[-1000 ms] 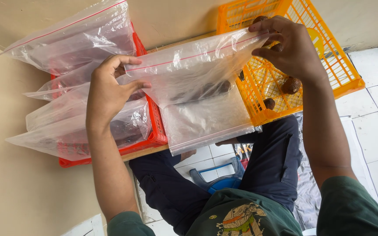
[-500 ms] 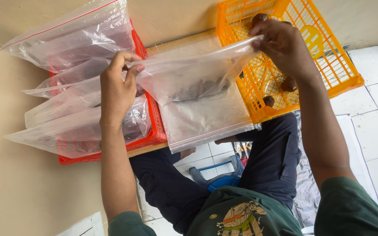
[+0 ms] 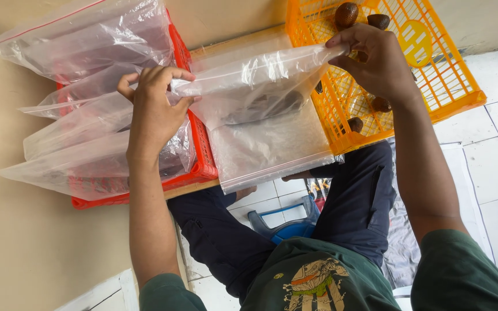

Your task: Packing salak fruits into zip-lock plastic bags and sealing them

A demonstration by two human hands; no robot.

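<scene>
A clear zip bag (image 3: 266, 124) with dark brown fruit inside lies across a wooden board, between two crates. My left hand (image 3: 154, 109) pinches the bag's top edge at its left end. My right hand (image 3: 376, 60) pinches the same edge at its right end, over the orange crate (image 3: 433, 80). The edge is stretched between both hands. Several dark brown scaly fruits (image 3: 347, 14) lie loose in the orange crate.
A red crate (image 3: 197, 167) at the left holds several filled clear zip bags (image 3: 87, 52). A wooden board (image 3: 243, 40) runs beneath the crates. My dark trousers (image 3: 353, 201) and a blue stool (image 3: 286, 224) are below, over white floor tiles (image 3: 491, 184).
Both hands slid along the bag's top edge and now hold it flatter and lower. The view has tilted slightly, showing more of the orange crate.
</scene>
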